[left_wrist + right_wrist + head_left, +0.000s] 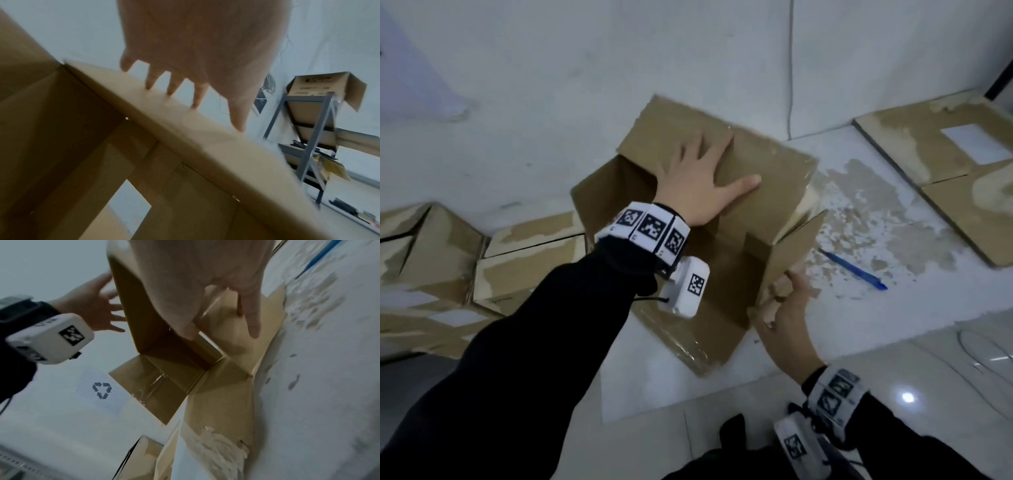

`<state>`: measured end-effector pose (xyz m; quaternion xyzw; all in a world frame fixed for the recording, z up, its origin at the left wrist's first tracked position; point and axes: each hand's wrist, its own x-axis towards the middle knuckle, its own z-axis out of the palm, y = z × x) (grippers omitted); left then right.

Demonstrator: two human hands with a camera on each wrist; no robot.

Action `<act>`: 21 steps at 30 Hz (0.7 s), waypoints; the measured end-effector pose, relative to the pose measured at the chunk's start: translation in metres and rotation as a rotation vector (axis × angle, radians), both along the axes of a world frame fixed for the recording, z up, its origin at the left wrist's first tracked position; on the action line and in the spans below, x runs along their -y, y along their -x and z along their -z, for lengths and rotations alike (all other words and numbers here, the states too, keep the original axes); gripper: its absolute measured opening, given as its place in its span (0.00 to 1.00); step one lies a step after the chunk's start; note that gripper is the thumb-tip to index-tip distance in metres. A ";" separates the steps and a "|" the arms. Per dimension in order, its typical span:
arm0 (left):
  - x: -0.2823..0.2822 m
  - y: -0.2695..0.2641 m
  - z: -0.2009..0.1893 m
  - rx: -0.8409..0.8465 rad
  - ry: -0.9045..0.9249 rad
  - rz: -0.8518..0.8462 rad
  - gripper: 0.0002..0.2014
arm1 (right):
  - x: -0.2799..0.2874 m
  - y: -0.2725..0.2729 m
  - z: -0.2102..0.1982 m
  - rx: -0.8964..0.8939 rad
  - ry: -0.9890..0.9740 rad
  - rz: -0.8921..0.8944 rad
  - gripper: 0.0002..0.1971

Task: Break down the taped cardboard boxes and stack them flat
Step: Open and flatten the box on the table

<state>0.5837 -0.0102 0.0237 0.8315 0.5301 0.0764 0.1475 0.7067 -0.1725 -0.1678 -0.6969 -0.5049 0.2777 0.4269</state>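
Observation:
A brown cardboard box [767, 192] lies on its side on the white floor, its open end facing me and its flaps spread. My left hand [698, 178] presses flat on the top panel, fingers straight and splayed; in the left wrist view the left hand [195, 48] has its fingertips on the box panel [185, 129]. My right hand [782, 305] grips the near edge of the right side flap [794, 250]. Seen from the right wrist, the right hand [205, 280] has thumb and fingers on either side of the flap [230, 340]. Clear tape remnants cling to the lower flap [156, 382].
Flattened cardboard [941, 150] lies at the back right against the wall. Several unflattened boxes [448, 253] crowd the left. A blue pen-like tool [856, 270] lies on the scuffed floor to the right. A metal shelf [312, 129] carries another open box [320, 87].

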 end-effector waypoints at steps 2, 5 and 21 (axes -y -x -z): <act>-0.008 -0.001 0.001 -0.097 0.141 0.012 0.44 | 0.009 -0.022 -0.008 0.034 -0.084 -0.014 0.27; -0.008 0.000 0.000 -0.145 0.189 0.039 0.44 | -0.007 -0.074 -0.030 0.008 -0.019 0.118 0.14; 0.054 -0.001 -0.046 -0.361 0.086 -0.290 0.28 | -0.139 -0.124 -0.146 -0.211 -0.042 -0.719 0.11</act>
